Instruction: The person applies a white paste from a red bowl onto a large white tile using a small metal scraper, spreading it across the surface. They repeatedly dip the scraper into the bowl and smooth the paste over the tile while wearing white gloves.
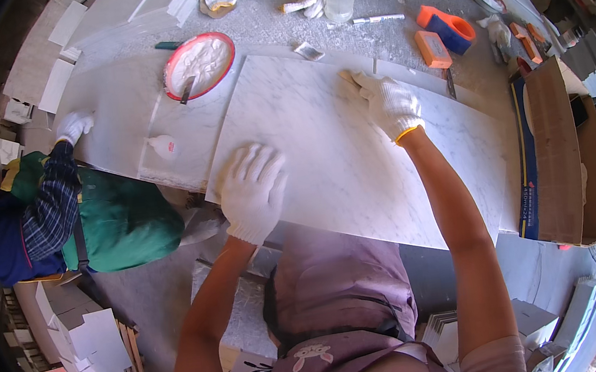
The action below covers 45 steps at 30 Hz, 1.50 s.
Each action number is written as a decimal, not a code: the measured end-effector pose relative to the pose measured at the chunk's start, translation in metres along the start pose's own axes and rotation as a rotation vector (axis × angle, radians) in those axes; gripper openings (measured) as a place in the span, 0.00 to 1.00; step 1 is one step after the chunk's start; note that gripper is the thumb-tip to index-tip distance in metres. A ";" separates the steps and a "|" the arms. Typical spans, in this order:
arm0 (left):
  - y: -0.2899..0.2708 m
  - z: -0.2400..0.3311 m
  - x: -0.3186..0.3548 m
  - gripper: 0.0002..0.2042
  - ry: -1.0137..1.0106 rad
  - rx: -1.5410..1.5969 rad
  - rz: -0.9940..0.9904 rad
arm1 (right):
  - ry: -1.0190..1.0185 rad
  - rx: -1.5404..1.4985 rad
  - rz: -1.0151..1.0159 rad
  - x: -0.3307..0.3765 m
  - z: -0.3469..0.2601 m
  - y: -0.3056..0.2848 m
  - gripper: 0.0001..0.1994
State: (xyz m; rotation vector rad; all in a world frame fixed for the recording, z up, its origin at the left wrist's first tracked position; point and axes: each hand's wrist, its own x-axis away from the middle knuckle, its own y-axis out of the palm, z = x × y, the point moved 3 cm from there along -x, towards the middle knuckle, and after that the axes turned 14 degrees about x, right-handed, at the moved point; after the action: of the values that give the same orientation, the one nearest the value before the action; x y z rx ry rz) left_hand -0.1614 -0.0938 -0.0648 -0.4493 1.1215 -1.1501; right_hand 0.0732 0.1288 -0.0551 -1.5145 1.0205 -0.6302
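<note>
Two gloved hands are pressing flat on a smooth, rectangular white marble slab [353,149] lying on the speckled grey surface [398,32]: left hand [252,190] with fingers spread, right hand [391,104] fingers together near its far edge.

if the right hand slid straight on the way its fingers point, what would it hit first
The right hand lies flat on the marble slab, fingers pointing up-left across it. Going on, it would likely meet the small grey scrap just past the slab's far edge, though depth is unclear.
</note>
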 end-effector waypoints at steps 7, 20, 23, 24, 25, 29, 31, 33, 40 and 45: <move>-0.016 -0.010 0.027 0.14 -0.204 0.206 0.363 | 0.090 -0.717 0.302 0.037 0.048 0.010 0.26; -0.076 -0.177 0.030 0.27 -0.561 0.038 0.692 | 0.403 -0.661 0.325 0.201 0.060 0.020 0.24; -0.072 -0.194 0.012 0.18 -0.566 0.468 0.637 | 0.368 -0.550 0.355 0.226 0.039 0.008 0.26; -0.066 -0.195 0.009 0.16 -0.679 0.603 0.686 | 0.350 -0.532 0.364 0.232 0.032 0.004 0.27; -0.061 -0.188 0.001 0.17 -0.651 0.617 0.651 | 0.306 -0.590 0.412 0.237 0.025 0.000 0.27; -0.023 -0.126 -0.035 0.24 -0.374 0.440 0.470 | 0.349 -0.446 0.427 0.244 0.006 -0.011 0.29; 0.001 -0.089 -0.061 0.22 -0.256 0.345 0.358 | 0.468 -0.622 0.349 0.243 0.004 -0.009 0.29; 0.018 -0.055 -0.091 0.21 -0.044 0.135 0.228 | 0.415 -0.541 0.372 0.240 0.001 -0.011 0.30; 0.066 -0.009 -0.150 0.16 0.320 -0.283 0.103 | 0.296 -0.283 0.462 0.242 0.001 -0.010 0.31; 0.084 -0.014 -0.160 0.16 0.335 -0.334 -0.006 | 0.331 -0.253 0.396 0.244 0.002 -0.007 0.30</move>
State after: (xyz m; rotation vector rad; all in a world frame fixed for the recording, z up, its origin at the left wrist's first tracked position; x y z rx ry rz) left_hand -0.1296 0.0845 -0.0613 -0.5280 1.6181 -1.0697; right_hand 0.1935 -0.0813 -0.0849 -1.3894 1.6565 -0.4885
